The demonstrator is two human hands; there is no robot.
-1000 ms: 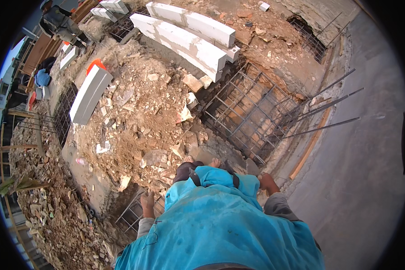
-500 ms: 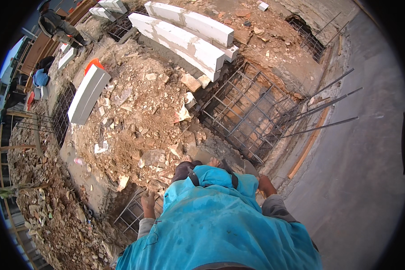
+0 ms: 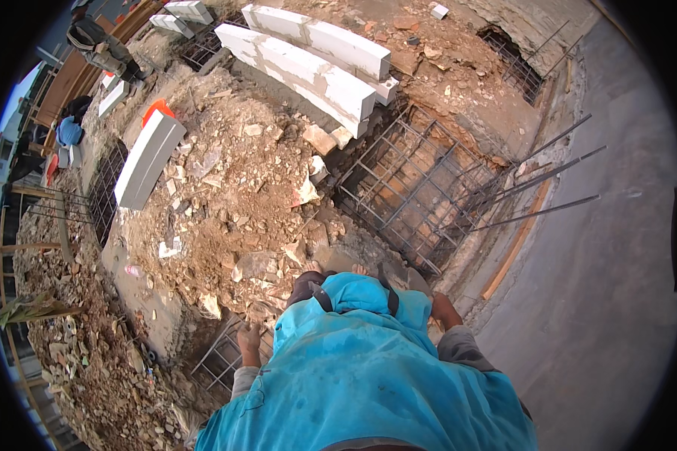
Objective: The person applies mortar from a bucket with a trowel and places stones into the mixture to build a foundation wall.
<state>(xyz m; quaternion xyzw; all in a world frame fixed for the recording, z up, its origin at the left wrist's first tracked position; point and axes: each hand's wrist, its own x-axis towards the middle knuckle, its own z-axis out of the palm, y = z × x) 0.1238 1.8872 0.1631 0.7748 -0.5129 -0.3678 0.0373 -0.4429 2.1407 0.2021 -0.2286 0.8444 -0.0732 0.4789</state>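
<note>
My left hand [image 3: 249,342] hangs at my side by the turquoise shirt [image 3: 361,361], its fingers loosely apart, nothing visible in it. Below and beside it shows a small steel bar grid [image 3: 220,356] in a hole. On the other side, my right hand [image 3: 445,310] hangs close to the shirt; its fingers are partly hidden, and I see nothing held. My bare feet [image 3: 359,269] stand at the edge of the rubble [image 3: 233,203]. Ahead to the right, a rebar mat [image 3: 417,180] lies in a dug pit.
Rebar ends [image 3: 553,173] jut over the grey concrete slab [image 3: 587,301], edged by a timber strip [image 3: 515,240]. Low white block walls [image 3: 301,71] run ahead; stacked white blocks [image 3: 149,159] stand left. A person [image 3: 98,45] stands far left, near another in blue [image 3: 70,131].
The person at the far left has shifted posture slightly. A green-brown leaf at the left rim has swung. My hands stay where they were.
</note>
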